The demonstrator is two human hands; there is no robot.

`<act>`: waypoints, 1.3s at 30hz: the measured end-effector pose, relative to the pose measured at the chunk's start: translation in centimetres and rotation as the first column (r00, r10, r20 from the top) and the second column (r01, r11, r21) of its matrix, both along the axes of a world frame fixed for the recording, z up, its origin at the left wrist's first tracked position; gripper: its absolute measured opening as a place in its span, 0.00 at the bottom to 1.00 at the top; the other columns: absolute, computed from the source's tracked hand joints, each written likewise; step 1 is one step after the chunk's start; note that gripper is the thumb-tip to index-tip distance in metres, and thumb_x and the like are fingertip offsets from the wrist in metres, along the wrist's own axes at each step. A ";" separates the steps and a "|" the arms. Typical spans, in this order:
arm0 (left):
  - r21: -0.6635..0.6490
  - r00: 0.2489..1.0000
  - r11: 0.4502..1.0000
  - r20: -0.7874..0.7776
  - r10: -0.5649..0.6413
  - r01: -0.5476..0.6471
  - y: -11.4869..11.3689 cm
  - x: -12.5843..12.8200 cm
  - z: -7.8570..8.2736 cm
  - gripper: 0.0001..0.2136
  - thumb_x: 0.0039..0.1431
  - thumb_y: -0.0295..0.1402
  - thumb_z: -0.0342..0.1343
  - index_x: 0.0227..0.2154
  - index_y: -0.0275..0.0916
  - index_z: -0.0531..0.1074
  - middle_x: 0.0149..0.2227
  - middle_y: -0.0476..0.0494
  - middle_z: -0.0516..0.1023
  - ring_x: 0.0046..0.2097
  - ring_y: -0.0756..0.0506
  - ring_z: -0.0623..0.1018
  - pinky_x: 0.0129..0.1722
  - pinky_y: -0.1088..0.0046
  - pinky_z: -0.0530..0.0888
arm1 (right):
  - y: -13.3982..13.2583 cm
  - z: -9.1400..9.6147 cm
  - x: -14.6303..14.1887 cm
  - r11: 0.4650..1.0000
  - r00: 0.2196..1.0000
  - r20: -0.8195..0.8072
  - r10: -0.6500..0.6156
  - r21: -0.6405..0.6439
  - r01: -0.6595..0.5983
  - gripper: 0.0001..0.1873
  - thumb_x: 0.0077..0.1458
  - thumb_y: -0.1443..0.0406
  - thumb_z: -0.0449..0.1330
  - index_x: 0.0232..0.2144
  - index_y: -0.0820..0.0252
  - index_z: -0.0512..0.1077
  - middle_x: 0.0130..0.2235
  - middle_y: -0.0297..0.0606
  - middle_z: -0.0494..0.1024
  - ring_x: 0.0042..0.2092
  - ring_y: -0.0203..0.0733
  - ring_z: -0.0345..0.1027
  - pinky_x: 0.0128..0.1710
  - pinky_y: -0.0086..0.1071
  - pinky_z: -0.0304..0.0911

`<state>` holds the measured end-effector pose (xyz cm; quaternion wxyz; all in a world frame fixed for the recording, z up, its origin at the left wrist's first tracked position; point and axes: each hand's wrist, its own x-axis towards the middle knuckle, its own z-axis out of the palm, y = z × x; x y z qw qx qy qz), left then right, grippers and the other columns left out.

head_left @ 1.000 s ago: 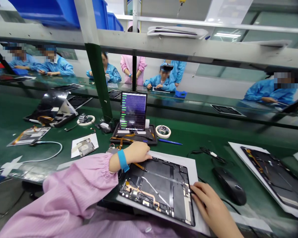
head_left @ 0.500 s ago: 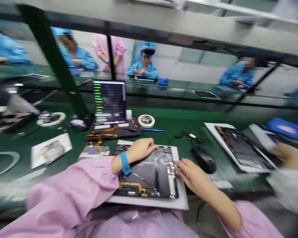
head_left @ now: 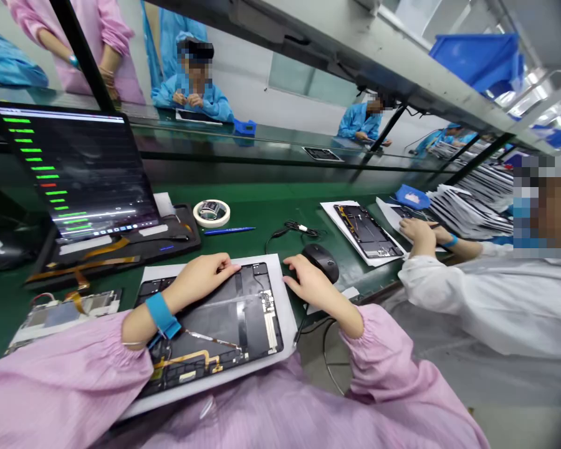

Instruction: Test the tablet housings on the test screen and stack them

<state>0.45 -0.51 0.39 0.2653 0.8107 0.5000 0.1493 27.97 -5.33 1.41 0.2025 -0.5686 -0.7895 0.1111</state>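
An opened tablet housing [head_left: 215,312], black inside with an orange flex cable and silver parts, lies on a white foam sheet [head_left: 287,318] before me. My left hand [head_left: 201,274], with a blue wrist strap [head_left: 161,313], rests over the housing's upper part; its fingers are loosely bent and grip nothing visible. Beside the right edge of the sheet is my right hand [head_left: 311,284], thumb and forefinger apart, with nothing seen between them. A black computer mouse [head_left: 321,262] sits just behind the right hand.
A laptop-like screen [head_left: 84,174] stands at left, near a circuit assembly [head_left: 70,315]. Behind the housing lie a tape roll [head_left: 211,213], a blue pen [head_left: 229,231] and a coiled cable [head_left: 303,229]. Right: another tablet housing [head_left: 367,231] and a co-worker's hands [head_left: 418,234].
The view has turned right and come closer to the bench. My right hand has moved off the housing's right edge to beside the sheet. My left hand stays on the housing.
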 end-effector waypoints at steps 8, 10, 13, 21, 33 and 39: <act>0.000 1.000 1.000 -0.008 -0.010 0.010 0.1 0.2 0.0 0.19 0.61 0.50 0.43 0.26 0.41 0.66 0.28 0.47 0.75 0.31 0.44 0.73 0.28 0.72 0.58 | -1.3 2.4 2.1 0.994 0.680 -0.728 -0.087 -0.109 0.011 0.08 0.51 0.66 0.59 0.36 0.58 0.68 0.46 0.42 0.75 0.31 0.34 0.70 0.27 0.29 0.64; -0.003 1.000 1.000 -0.009 -0.011 0.011 0.1 0.2 0.0 0.18 0.61 0.49 0.44 0.26 0.40 0.66 0.28 0.47 0.75 0.31 0.45 0.72 0.28 0.72 0.58 | -2.7 3.9 2.7 0.993 0.514 -0.858 -0.018 -0.075 -0.089 0.11 0.51 0.61 0.63 0.37 0.56 0.69 0.45 0.42 0.76 0.36 0.39 0.73 0.29 0.30 0.66; 0.002 1.000 1.000 -0.006 -0.006 0.006 0.1 0.1 -0.1 0.18 0.61 0.49 0.44 0.25 0.40 0.65 0.28 0.47 0.75 0.30 0.45 0.72 0.28 0.73 0.57 | -4.7 5.3 2.4 0.989 0.473 -0.881 0.026 -0.045 -0.139 0.12 0.54 0.59 0.62 0.41 0.54 0.71 0.34 0.38 0.79 0.27 0.36 0.71 0.23 0.28 0.63; -0.001 1.000 1.000 -0.007 0.008 -0.008 0.2 -0.1 -0.1 0.19 0.60 0.50 0.45 0.25 0.40 0.65 0.27 0.49 0.74 0.29 0.46 0.71 0.27 0.73 0.56 | -5.4 2.4 -2.5 0.876 0.714 -0.639 -0.285 -0.476 -0.076 0.12 0.56 0.56 0.59 0.32 0.60 0.69 0.23 0.31 0.73 0.17 0.27 0.56 0.14 0.22 0.50; -0.001 1.000 1.000 -0.028 0.010 -0.010 0.1 -0.1 -0.1 0.19 0.60 0.50 0.44 0.25 0.41 0.65 0.27 0.49 0.74 0.29 0.46 0.71 0.27 0.73 0.57 | -3.6 -0.7 -2.3 0.752 0.620 -0.701 -0.353 -0.607 -0.258 0.16 0.53 0.54 0.61 0.32 0.61 0.65 0.23 0.30 0.74 0.16 0.25 0.55 0.11 0.19 0.51; 0.007 1.000 1.000 -0.026 0.008 -0.008 0.1 -0.1 -0.1 0.19 0.60 0.50 0.44 0.25 0.41 0.66 0.27 0.48 0.74 0.29 0.46 0.71 0.27 0.73 0.57 | -3.2 -0.3 -2.7 0.718 0.637 -0.685 -0.353 -0.635 -0.285 0.16 0.52 0.54 0.62 0.32 0.61 0.65 0.23 0.29 0.74 0.15 0.24 0.55 0.11 0.19 0.51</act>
